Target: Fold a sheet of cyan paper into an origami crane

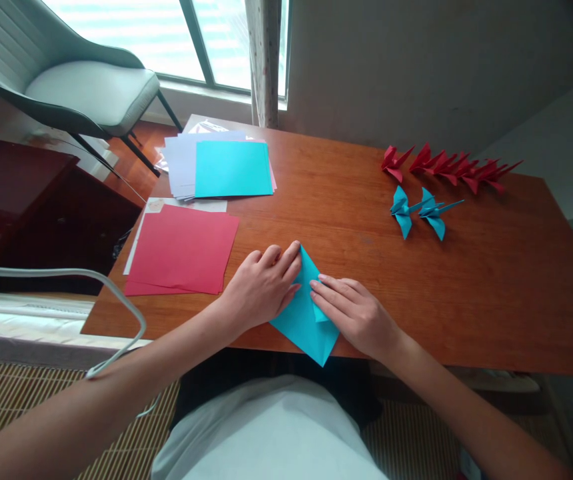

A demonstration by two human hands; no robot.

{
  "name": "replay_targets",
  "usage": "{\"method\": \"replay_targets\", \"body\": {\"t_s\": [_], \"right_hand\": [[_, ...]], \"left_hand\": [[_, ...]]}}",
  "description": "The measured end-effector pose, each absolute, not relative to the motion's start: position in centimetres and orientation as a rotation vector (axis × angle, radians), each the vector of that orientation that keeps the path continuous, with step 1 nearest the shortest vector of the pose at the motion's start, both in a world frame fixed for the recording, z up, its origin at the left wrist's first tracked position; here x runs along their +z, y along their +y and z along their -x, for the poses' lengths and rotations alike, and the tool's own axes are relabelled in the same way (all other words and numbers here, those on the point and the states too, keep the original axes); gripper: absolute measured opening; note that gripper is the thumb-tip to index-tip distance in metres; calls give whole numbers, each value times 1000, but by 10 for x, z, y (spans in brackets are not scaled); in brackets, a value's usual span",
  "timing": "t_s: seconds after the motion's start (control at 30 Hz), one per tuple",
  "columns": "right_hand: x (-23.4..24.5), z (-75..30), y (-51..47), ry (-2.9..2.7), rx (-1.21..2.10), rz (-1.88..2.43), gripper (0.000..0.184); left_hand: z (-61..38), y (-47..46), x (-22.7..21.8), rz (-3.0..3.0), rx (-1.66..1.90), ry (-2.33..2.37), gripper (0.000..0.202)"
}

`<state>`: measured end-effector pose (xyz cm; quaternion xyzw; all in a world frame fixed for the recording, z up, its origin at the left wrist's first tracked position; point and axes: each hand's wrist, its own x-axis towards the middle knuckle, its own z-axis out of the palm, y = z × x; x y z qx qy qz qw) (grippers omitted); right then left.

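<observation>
Two blue cranes (401, 212), red cranes (451, 167) upper right; red sheets (181, 250), blue stack (231, 168) left. Left hand (259, 290), right hand (356, 313) laid flat, ungrasping, on folded blue paper (306, 328); centre hidden beneath.

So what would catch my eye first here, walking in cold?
The turquoise folded paper diamond at the near edge of the wooden table, pressed under the left hand and right hand. Next, the row of red folded paper birds at the far right, with two turquoise folded paper birds just in front of them.
</observation>
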<state>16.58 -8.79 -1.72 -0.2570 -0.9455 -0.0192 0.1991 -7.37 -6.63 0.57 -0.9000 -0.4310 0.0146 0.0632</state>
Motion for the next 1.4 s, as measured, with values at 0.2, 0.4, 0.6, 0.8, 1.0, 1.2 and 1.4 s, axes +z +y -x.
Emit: {"method": "replay_targets", "body": {"t_s": [0.2, 0.4, 0.6, 0.8, 1.0, 1.2, 1.4], "right_hand": [[-19, -167, -87, -2625, -49, 743, 27], [-20, -166, -88, -2619, -44, 748, 27], [-20, -166, -87, -2604, -22, 746, 27], [-22, -166, -88, -2595, -15, 750, 26], [-23, -165, -88, -2586, -21, 749, 26], [-23, -166, -89, -2584, 24, 760, 28], [-25, -167, -89, -2574, 50, 769, 31]], "left_hand": [[74, -66, 5, 2718, 47, -1292, 49], [74, -67, 6, 2722, 48, -1300, 49], [76, -66, 2, 2722, -19, -1303, 49], [75, -73, 5, 2652, -88, -1300, 46], [68, -84, 13, 2766, -116, -1251, 49], [69, -88, 8, 2825, -34, -1311, 63], [72, -96, 4, 2857, -41, -1254, 62]]}}
